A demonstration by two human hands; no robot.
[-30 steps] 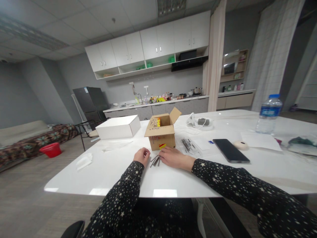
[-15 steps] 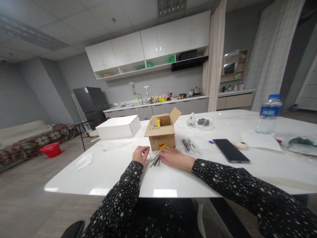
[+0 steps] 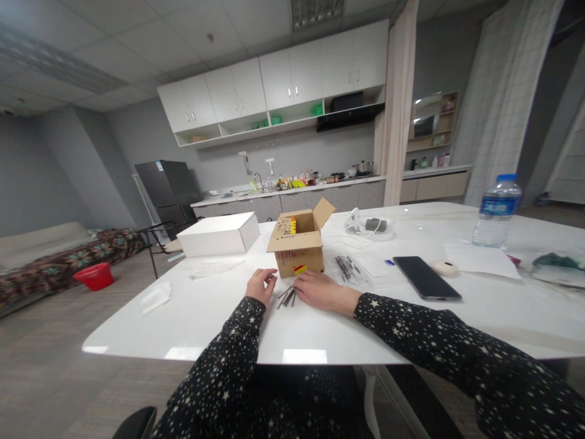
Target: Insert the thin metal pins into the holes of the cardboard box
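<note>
Across a glossy white tabletop (image 3: pixel 205 323), seen from the head camera, the left hand (image 3: pixel 260 286) has loosened slightly: half a second ago its thumb and forefinger were pinched together, and now a narrow gap shows between them. Whether anything thin remains in those fingers is too small to tell. The right hand (image 3: pixel 322 291) and a small fan of slim, dark metal nails (image 3: pixel 287 297) have kept their places.

The left hand is raised a little, fingers curled, left of the nails. The right hand lies low, palm down, its fingertips at the far right end of the nails; they are partly hidden, so I cannot tell how tightly they close. Both wrists come out of black sleeves (image 3: pixel 244 329) scattered with pale stars.

The nails lie loose on the smooth tabletop, between the hands and just in front of an open brown cardboard box (image 3: pixel 297 262) with raised flaps. Right of the box, a clear plastic pouch (image 3: pixel 351 271) holds more metal pieces, near a flat black phone (image 3: pixel 427 278)
</note>
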